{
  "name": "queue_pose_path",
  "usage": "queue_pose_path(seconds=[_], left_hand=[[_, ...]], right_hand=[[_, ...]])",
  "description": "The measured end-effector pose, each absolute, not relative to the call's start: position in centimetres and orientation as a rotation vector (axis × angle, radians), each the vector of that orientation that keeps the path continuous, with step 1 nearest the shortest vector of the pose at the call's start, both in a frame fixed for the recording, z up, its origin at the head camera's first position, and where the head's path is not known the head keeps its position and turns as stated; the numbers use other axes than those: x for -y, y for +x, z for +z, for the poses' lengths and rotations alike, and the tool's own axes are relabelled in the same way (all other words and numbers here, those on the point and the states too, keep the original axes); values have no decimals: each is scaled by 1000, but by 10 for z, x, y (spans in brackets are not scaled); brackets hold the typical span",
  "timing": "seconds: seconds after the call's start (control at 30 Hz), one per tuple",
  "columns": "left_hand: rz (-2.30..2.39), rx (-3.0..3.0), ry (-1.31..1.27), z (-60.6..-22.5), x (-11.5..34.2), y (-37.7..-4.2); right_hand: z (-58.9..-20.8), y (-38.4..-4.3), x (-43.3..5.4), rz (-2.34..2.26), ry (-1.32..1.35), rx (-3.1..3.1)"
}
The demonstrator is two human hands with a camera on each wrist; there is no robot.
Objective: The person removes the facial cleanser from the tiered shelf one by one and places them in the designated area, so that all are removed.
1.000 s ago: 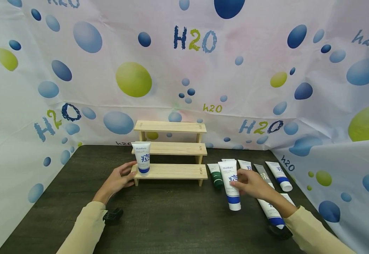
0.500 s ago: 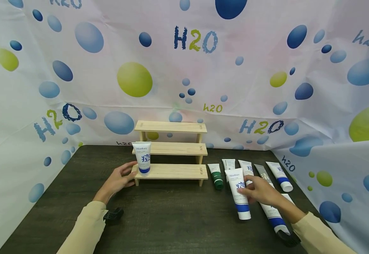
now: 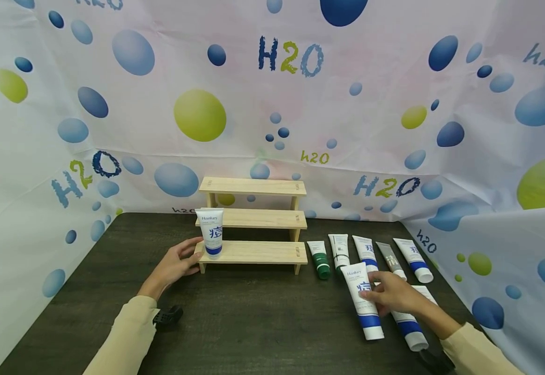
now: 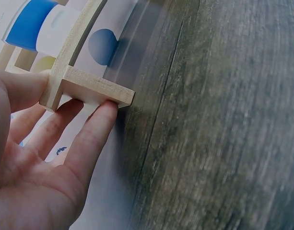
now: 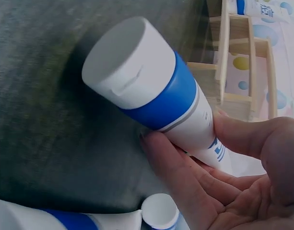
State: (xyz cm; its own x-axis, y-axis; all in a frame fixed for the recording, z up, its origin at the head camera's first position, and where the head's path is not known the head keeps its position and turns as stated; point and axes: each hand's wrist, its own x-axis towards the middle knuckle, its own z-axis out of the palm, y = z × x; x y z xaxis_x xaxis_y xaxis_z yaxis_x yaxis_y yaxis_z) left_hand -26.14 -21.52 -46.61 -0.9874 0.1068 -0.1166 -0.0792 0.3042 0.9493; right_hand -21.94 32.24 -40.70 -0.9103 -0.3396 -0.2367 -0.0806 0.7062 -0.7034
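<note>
- Now the white tube with the blue band [image 3: 363,299] is held in the right hand [image 3: 391,296], its white cap pointing toward the person and low over the bench [image 3: 253,323]; a second ago it was carried higher and nearer the wooden stepped shelf [image 3: 253,229].
- Over the last second the tube has been drawn away from the shelf, to the right and toward the person, so that it now sits in front of the row of lying tubes [image 3: 370,252].
- The right grip is curled round the tube's body, thumb on one side and fingers [image 5: 173,177] on the other, as the right wrist view shows.
- The left hand [image 3: 176,265] is unchanged: its straight fingers [image 4: 91,139] are pressed against the left foot of the shelf, with nothing clasped.
- The standing tube [image 3: 210,233] on the lowest step has not moved.
- From this it is judged that the held tube is being set back down or re-gripped rather than shelved at once, while the shelf is steadied.
</note>
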Motion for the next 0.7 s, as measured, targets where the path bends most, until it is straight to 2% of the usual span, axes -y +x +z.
queue_pose_path(seconds=[0.7], left_hand=[[1772, -2389, 12, -464, 215, -261]], right_hand=[[-426, -219, -327, -1017, -152, -2442]])
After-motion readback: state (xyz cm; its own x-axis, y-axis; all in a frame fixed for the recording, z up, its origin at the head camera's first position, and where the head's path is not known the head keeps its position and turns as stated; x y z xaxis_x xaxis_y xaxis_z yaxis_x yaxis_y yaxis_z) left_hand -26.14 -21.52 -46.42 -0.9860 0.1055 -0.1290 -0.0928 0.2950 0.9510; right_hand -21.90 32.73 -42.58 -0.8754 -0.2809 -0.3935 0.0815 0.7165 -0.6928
